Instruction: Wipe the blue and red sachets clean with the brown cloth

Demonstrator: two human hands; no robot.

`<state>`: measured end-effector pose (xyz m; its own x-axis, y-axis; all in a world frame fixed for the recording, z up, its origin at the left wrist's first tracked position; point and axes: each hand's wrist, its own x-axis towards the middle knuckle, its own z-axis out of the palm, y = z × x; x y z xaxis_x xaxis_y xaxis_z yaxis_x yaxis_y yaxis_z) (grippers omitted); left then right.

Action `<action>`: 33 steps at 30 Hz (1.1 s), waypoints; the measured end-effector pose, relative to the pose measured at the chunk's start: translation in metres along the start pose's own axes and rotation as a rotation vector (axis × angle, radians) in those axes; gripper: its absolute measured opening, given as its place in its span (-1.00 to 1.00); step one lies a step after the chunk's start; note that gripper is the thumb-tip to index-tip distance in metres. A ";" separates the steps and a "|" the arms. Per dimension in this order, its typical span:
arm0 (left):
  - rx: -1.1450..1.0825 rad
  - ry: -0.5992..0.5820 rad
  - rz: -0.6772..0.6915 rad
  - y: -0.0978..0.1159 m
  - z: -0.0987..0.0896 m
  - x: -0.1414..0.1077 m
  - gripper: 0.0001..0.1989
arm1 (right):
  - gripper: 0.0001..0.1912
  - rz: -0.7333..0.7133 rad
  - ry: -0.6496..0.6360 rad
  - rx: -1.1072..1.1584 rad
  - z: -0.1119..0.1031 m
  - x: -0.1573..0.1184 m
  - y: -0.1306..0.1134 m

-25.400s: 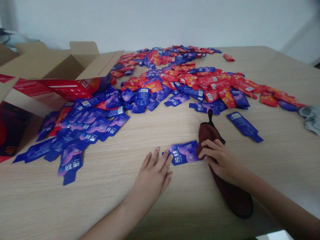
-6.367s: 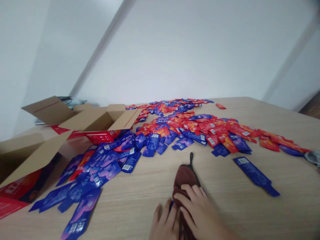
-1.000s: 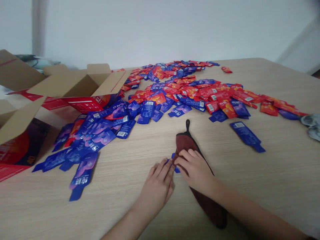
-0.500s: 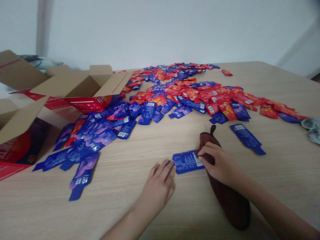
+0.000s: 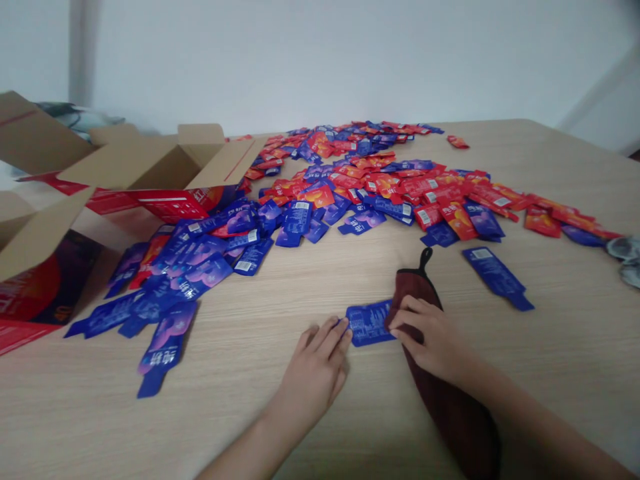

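Note:
A blue sachet with white printing lies flat on the table between my hands. My left hand holds its narrow left end, the fingertips pressed down together there. My right hand grips a folded dark red cloth with black edging and a black hanging loop. The cloth's left edge covers the sachet's right end, under my right fingers. To the right, another blue sachet lies by itself. At the left, several blue sachets overlap in a loose pile.
A long heap of red and blue sachets stretches across the back of the table. Open cardboard boxes stand at the left. A grey-white object sits at the right edge, beyond the heap's end.
My right hand and the cloth have shifted slightly left over the sachet, hiding the white barcode at its right end. My left hand stays at the narrow end.

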<state>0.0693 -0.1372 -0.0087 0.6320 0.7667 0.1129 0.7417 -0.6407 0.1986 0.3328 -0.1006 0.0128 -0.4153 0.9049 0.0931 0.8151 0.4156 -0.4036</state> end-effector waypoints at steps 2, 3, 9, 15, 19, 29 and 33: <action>-0.004 0.001 -0.004 0.001 -0.001 0.001 -0.51 | -0.85 0.020 0.005 -0.005 -0.008 0.000 0.000; -0.004 0.002 -0.007 0.002 -0.001 0.001 -0.52 | -0.85 0.028 0.022 -0.006 -0.010 0.002 -0.004; 0.005 0.030 -0.023 0.004 0.001 0.001 -0.56 | -0.65 -0.062 0.076 0.035 0.014 0.013 -0.057; -0.027 0.028 -0.029 0.002 0.000 0.000 -0.50 | -0.82 -0.028 0.085 -0.064 0.029 -0.002 -0.039; -0.029 0.012 -0.032 0.002 0.000 0.000 -0.50 | -0.85 0.078 0.087 -0.022 0.015 -0.017 -0.007; -0.008 0.032 -0.029 0.004 0.000 0.001 -0.56 | -0.71 -0.108 0.153 0.081 0.001 0.021 -0.056; -0.022 0.037 -0.055 0.005 0.000 0.001 -0.56 | -0.43 -0.071 0.169 0.014 0.035 0.018 -0.050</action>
<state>0.0738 -0.1402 -0.0078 0.5812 0.8021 0.1372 0.7699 -0.5966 0.2263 0.2709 -0.1084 0.0030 -0.3967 0.8764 0.2730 0.7800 0.4786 -0.4032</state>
